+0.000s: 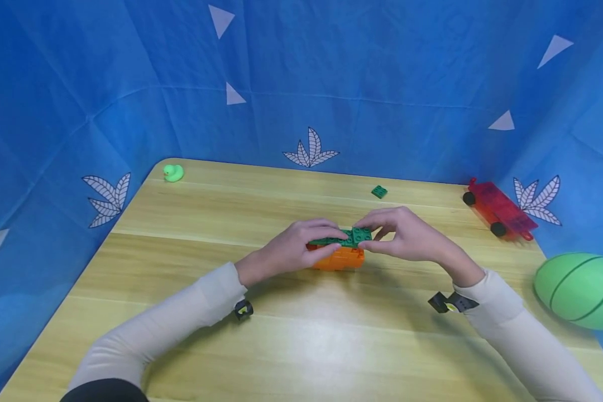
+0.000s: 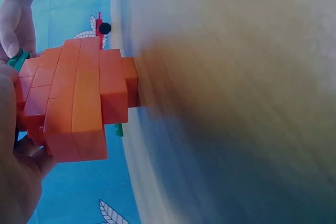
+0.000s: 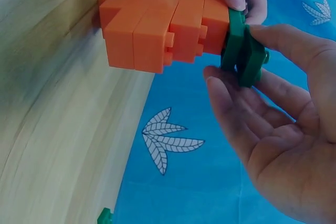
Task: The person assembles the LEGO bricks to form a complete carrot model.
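An orange block build [image 1: 339, 260] made of several stacked toy bricks is over the middle of the wooden table, topped with a flat green layer [image 3: 233, 40]. My left hand [image 1: 305, 245] grips the build near its top, thumb on the near side and fingers over the green layer. Between the thumb and fingers of my right hand [image 1: 411, 235] is a small green studded brick [image 3: 252, 59]. That brick lies against the green layer at the right end, slightly tilted from it in the right wrist view. Orange bricks step outward in the left wrist view, hiding part of the left fingers.
A loose green brick [image 1: 379, 191] lies farther back on the table [image 1: 261, 190]. At the back left corner stands a green rubber duck [image 1: 174, 173]. A red toy car [image 1: 501, 210] and a green ball [image 1: 580, 290] are along the right edge. Blue cloth hangs behind.
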